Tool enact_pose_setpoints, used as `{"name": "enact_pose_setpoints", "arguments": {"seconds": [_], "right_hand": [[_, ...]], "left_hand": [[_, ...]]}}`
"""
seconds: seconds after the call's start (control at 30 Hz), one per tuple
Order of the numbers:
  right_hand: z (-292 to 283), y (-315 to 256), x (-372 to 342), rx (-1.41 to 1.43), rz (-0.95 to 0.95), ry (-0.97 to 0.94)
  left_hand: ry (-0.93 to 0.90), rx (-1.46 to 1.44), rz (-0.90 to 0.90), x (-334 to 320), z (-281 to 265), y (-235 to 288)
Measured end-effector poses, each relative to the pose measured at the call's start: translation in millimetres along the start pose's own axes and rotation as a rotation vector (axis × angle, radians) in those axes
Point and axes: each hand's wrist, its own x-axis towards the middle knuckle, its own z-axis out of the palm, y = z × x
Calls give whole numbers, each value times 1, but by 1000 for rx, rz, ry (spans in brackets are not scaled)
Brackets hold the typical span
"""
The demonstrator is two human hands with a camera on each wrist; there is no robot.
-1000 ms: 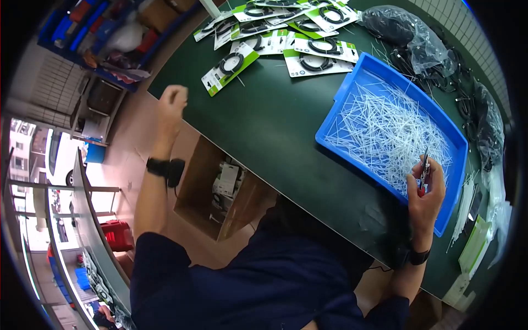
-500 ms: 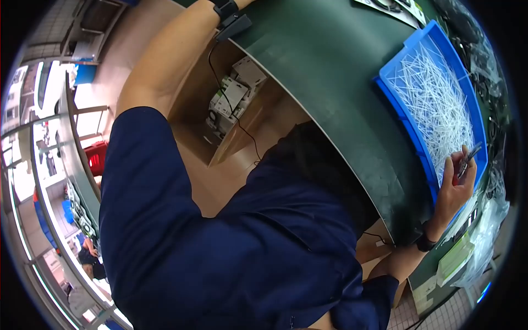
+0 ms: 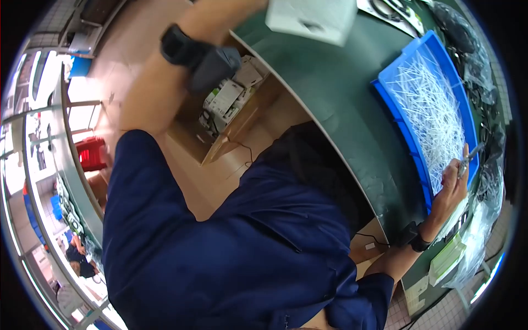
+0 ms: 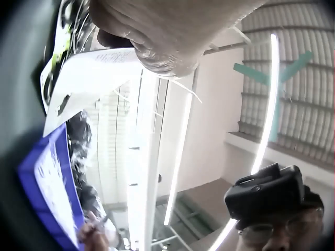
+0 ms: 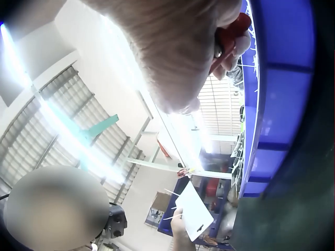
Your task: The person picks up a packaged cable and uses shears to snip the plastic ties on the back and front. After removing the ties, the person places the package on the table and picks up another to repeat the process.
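Note:
My left hand (image 4: pixel 157 36) grips a white card (image 3: pixel 311 19) by its edge; in the head view the hand itself is cut off at the top. The card has a hanging slot, and thin white strips (image 4: pixel 188 90) stick out beside the hand. My right hand (image 3: pixel 452 180) holds small red-handled pliers (image 3: pixel 471 156), their metal tips pointing outward over the tray's near right rim. The red handle (image 5: pixel 227 42) shows between the fingers in the right wrist view. Below the pliers lies the blue tray (image 3: pixel 406 129), with many thin white plastic strips (image 3: pixel 432 110) in it.
Carded cables (image 3: pixel 393 11) lie at the back of the green table (image 3: pixel 335 88). Bagged black cables (image 3: pixel 467 38) line the far side beyond the tray. Left of the table edge, a cardboard box (image 3: pixel 236 129) holds white packages. Green-and-white cards (image 3: pixel 446 258) lie near the right corner.
The head view has swung down and right. My left arm has moved from the table's left edge toward the packages, and a white card has come into view in that hand. The right hand keeps the pliers.

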Motion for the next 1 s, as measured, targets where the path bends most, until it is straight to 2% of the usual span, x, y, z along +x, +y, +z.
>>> {"name": "enact_pose_setpoints", "arguments": {"seconds": [0.03, 0.07, 0.13, 0.17, 0.23, 0.27, 0.33, 0.37, 0.43, 0.47, 0.57, 0.7, 0.87, 1.0], "right_hand": [[3, -9, -3, -52, 3, -11], [6, -19, -5, -108, 6, -4], [8, -35, -9, -188, -20, 41], [11, -37, -9, -210, -52, 70], [3, -40, -7, -312, -203, 89], [1, -46, -6, -278, -205, 117], [-10, -55, -9, -268, -178, 188], [-18, -61, -9, -264, -148, 159], [-29, -66, -11, -234, -89, 88], [-29, -63, -12, -238, -68, 112], [-26, -52, -7, -233, -188, 163], [-18, -41, -5, -367, -179, 180], [-14, -38, -4, -364, -145, 162], [-10, -34, -5, -385, -216, 183]], "left_hand": [[-91, -247, -72, -4, 17, -3], [-119, -269, -36, -7, 35, -2], [-134, -310, -174, -12, 87, 1], [-189, -360, -125, -12, 114, 3], [-296, -636, -368, -9, 155, 6], [-363, -670, -337, -7, 176, 10], [-407, -809, -428, -4, 209, 20], [-460, -826, -420, -2, 220, 26], [-474, -796, -459, 1, 235, 35], [-469, -774, -482, -1, 242, 38], [-520, -735, -484, -10, 258, 37], [-601, -675, -466, -18, 263, 35], [-650, -657, -477, -28, 264, 40], [-663, -648, -506, -33, 264, 40]]}}
